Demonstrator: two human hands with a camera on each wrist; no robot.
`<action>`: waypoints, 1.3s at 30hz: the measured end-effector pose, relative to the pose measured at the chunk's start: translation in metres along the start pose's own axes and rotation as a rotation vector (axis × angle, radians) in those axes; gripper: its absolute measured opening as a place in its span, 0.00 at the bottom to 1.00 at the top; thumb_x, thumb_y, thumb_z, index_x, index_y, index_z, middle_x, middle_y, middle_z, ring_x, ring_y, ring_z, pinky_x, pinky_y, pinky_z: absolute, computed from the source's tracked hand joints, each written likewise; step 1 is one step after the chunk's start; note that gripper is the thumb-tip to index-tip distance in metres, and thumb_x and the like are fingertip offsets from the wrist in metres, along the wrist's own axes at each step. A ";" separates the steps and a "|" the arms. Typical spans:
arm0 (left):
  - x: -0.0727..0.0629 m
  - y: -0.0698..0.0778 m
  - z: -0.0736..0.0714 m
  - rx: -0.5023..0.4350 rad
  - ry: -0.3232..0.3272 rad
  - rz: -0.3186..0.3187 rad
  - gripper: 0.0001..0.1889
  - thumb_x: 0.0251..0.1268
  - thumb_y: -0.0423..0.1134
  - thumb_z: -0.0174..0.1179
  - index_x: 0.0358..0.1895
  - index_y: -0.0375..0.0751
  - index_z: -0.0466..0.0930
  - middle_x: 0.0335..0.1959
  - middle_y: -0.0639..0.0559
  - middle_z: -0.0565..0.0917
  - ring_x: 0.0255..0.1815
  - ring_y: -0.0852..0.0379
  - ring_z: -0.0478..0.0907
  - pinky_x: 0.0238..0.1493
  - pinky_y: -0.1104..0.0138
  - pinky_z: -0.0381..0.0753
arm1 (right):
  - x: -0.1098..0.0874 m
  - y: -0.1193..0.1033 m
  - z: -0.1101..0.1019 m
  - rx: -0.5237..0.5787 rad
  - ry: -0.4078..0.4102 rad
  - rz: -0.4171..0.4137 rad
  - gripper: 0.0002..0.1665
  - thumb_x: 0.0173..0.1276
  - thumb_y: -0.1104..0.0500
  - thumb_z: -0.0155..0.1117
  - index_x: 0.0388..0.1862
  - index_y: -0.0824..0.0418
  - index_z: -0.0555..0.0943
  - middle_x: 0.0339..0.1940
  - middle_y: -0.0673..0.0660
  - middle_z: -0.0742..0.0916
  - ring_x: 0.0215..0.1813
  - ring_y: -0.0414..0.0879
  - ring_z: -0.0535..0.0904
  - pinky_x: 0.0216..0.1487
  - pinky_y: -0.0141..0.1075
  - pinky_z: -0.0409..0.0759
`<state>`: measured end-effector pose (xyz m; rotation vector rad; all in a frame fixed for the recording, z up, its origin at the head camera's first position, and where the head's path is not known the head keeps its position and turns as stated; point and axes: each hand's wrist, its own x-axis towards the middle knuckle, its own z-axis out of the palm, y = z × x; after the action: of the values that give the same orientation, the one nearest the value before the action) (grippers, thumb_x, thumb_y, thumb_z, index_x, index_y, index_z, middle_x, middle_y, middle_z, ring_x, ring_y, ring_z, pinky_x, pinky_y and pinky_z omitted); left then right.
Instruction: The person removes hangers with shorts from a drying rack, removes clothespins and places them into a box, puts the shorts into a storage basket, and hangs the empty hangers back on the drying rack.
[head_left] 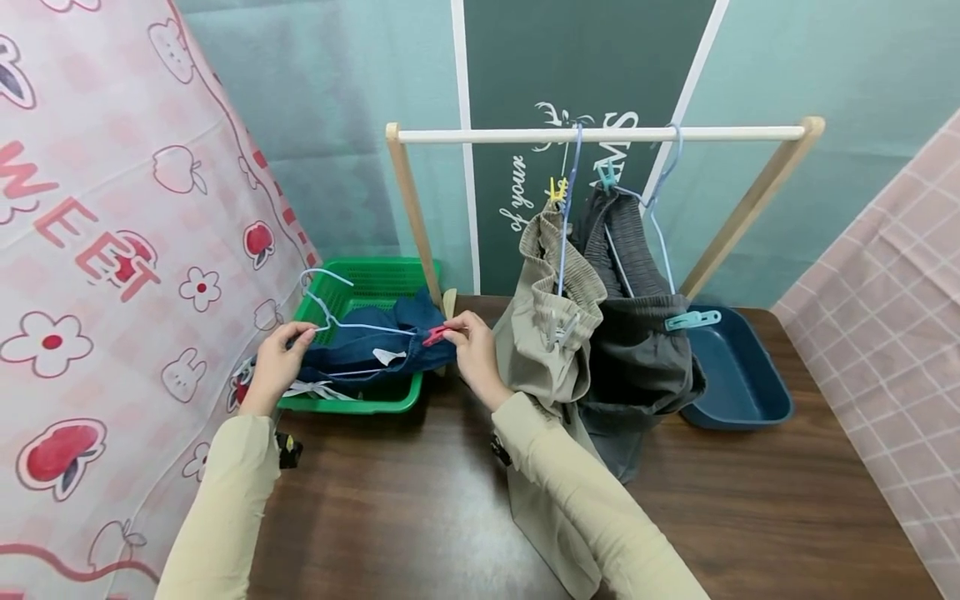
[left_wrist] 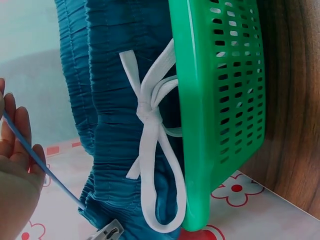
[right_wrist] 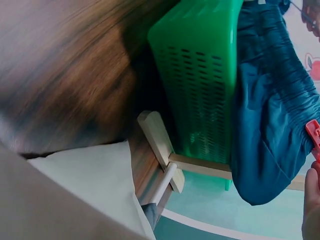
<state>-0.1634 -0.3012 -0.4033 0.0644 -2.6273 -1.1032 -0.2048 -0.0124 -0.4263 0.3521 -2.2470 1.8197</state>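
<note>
My left hand pinches the arm of a light blue hanger near its hook. With my right hand I pinch a red clothespin at the right end of the waistband of dark blue elastic-waist pants. The hanger's wire runs into that waistband. In the left wrist view, a grey clip sits at the waistband's other end, and a white drawstring is tied in a bow. The pants lie over a green basket, which hides their lower part.
A rack with a white rod and wooden legs stands behind. Beige pants and dark grey pants hang from it on hangers with clothespins. At the right is a blue basin. Patterned cloth borders the left side.
</note>
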 end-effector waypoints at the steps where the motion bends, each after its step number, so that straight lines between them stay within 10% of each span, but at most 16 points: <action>1: 0.000 0.000 0.000 -0.001 0.001 -0.002 0.17 0.74 0.43 0.49 0.48 0.31 0.79 0.47 0.36 0.79 0.36 0.80 0.61 0.43 0.71 0.65 | 0.000 -0.001 0.000 0.013 0.001 0.009 0.05 0.62 0.71 0.62 0.37 0.72 0.80 0.39 0.68 0.84 0.42 0.58 0.83 0.45 0.37 0.81; 12: 0.003 0.001 0.000 -0.047 0.031 -0.039 0.17 0.73 0.42 0.50 0.49 0.30 0.79 0.46 0.39 0.79 0.38 0.82 0.63 0.44 0.74 0.65 | 0.004 -0.015 -0.002 0.134 0.027 0.242 0.08 0.64 0.72 0.59 0.41 0.77 0.78 0.40 0.72 0.83 0.41 0.56 0.82 0.40 0.29 0.77; 22: 0.005 0.002 -0.002 -0.187 -0.028 -0.063 0.17 0.74 0.41 0.49 0.52 0.28 0.75 0.37 0.76 0.70 0.42 0.78 0.65 0.46 0.77 0.64 | 0.006 -0.017 0.000 0.388 0.098 0.421 0.11 0.68 0.72 0.54 0.47 0.79 0.74 0.28 0.50 0.78 0.29 0.33 0.74 0.36 0.21 0.75; 32: 0.004 0.002 0.001 -0.226 -0.019 -0.098 0.18 0.74 0.40 0.48 0.51 0.27 0.75 0.34 0.80 0.69 0.42 0.77 0.65 0.47 0.77 0.64 | 0.006 -0.022 -0.003 0.169 0.060 0.247 0.07 0.66 0.72 0.57 0.40 0.76 0.76 0.39 0.71 0.82 0.32 0.42 0.76 0.35 0.23 0.73; 39: 0.003 0.004 0.002 -0.240 0.003 -0.084 0.17 0.73 0.40 0.49 0.50 0.27 0.76 0.36 0.76 0.71 0.43 0.77 0.65 0.48 0.76 0.64 | 0.006 -0.027 -0.007 -0.165 -0.105 -0.035 0.06 0.67 0.68 0.59 0.41 0.70 0.78 0.40 0.64 0.82 0.43 0.54 0.80 0.45 0.40 0.79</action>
<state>-0.1664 -0.2975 -0.4013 0.1263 -2.4894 -1.4366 -0.2015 -0.0108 -0.3979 0.4626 -2.4249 1.6196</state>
